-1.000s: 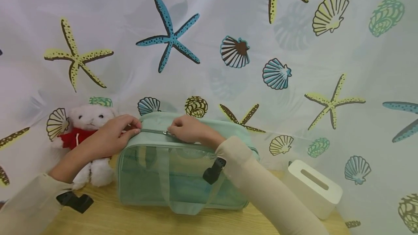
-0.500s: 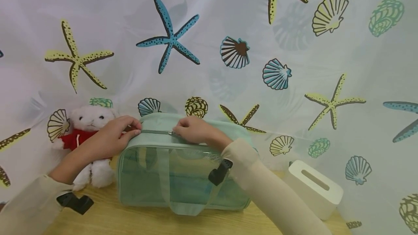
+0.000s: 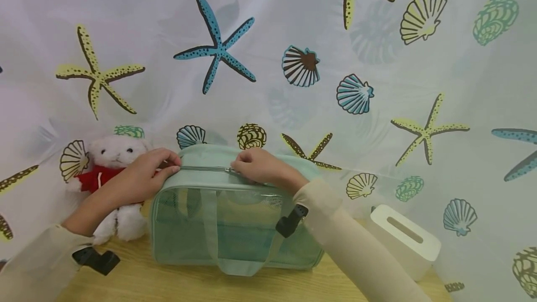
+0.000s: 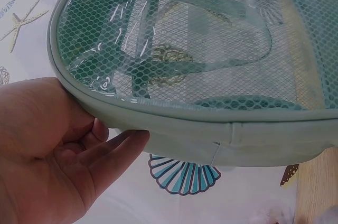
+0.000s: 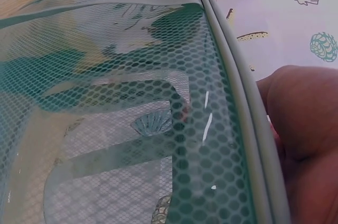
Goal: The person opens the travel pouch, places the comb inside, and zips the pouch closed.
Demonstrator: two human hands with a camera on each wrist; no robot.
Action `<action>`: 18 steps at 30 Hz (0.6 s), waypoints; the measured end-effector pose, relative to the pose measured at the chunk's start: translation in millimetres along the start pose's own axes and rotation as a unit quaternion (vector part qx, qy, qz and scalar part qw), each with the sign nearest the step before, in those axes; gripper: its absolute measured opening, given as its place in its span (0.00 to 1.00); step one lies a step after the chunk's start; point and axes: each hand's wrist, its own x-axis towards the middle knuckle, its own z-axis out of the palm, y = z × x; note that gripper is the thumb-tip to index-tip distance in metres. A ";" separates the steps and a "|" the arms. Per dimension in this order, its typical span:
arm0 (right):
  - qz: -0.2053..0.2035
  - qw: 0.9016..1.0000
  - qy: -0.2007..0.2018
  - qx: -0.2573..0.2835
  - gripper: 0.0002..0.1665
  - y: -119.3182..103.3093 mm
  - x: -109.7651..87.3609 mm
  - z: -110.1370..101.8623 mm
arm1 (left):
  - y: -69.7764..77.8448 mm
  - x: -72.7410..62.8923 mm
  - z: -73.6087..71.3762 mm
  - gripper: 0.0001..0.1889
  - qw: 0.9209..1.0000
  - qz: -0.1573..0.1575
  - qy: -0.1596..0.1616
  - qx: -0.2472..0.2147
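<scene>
A mint-green bag (image 3: 184, 241) with clear mesh sides stands upright on the table, its front handle hanging down. At its top left corner, my left hand (image 3: 147, 171) pinches the bag by the zipper's end between thumb and fingers. My right hand (image 3: 262, 166) holds the zipper pull, mostly hidden by its fingers, near the middle of the top; the metal slider (image 3: 228, 169) shows just left of them. In the left wrist view, the left hand's fingers (image 4: 119, 155) press along the bag's edge. The right hand (image 5: 306, 123) in the right wrist view is beyond the bag's piped seam, its fingertips hidden.
A white plush bear (image 3: 117, 153) in a red top sits left of the bag, partly behind my left arm. To the right stands a white tissue box (image 3: 404, 241) with a slot. A white curtain (image 3: 268, 27) with starfish and shells hangs behind the wooden table (image 3: 176, 288).
My right hand has slid to the right along the top of the bag with the zipper slider, and more zipper shows to its left. The left hand has stayed at the corner.
</scene>
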 end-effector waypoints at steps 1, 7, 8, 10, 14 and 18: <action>-0.001 1.000 0.000 0.001 0.23 -0.2 -0.6 -0.4 | 0.2 0.0 -0.2 0.06 1.000 0.000 0.000 0.001; 0.002 1.000 0.000 0.005 0.22 0.5 -3.1 -1.5 | 1.8 0.1 -1.0 0.07 1.000 -0.004 -0.003 -0.001; 0.003 1.000 0.000 0.003 0.22 1.0 -3.4 -1.5 | 2.2 0.1 -1.0 0.07 1.000 -0.003 -0.005 -0.005; 0.003 1.000 0.000 -0.003 0.22 2.3 -4.2 -1.7 | 2.3 0.3 -1.0 0.07 1.000 -0.006 -0.010 -0.007; 0.003 1.000 -0.001 -0.004 0.22 3.2 -7.2 -3.4 | 0.9 0.1 -1.5 0.07 1.000 -0.013 -0.014 -0.009; 0.004 1.000 -0.001 0.001 0.23 4.4 -12.3 -5.9 | -1.8 0.0 -1.4 0.07 1.000 -0.012 -0.013 -0.008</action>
